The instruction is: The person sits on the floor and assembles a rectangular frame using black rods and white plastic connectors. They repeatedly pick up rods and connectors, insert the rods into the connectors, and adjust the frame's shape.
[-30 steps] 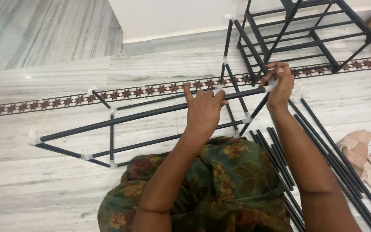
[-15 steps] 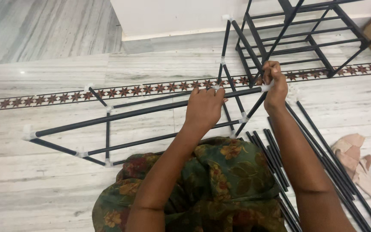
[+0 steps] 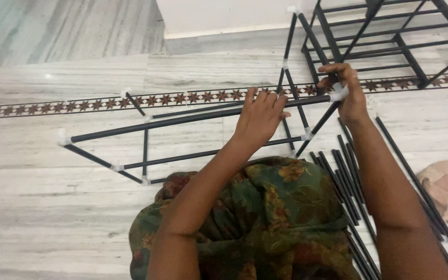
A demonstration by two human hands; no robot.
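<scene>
Left hand [image 3: 259, 115] center frame, fingers curled over long black rod [image 3: 182, 119], right hand [image 3: 347, 92] upper right, clenched on white connector [image 3: 338, 93] at rod's end, half-built frame [image 3: 146, 150] on marble floor [image 3: 53, 218] (center-left), loose rods [image 3: 348, 181] lower right, finished rack [image 3: 385, 36] top right.

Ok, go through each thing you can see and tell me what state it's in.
Left hand: grip closed over long black rod.
Right hand: pinching white corner connector.
Rod frame: partly assembled, lying on floor.
Loose rods: unassembled, lying together.
Black rack: assembled, by the wall.
</scene>
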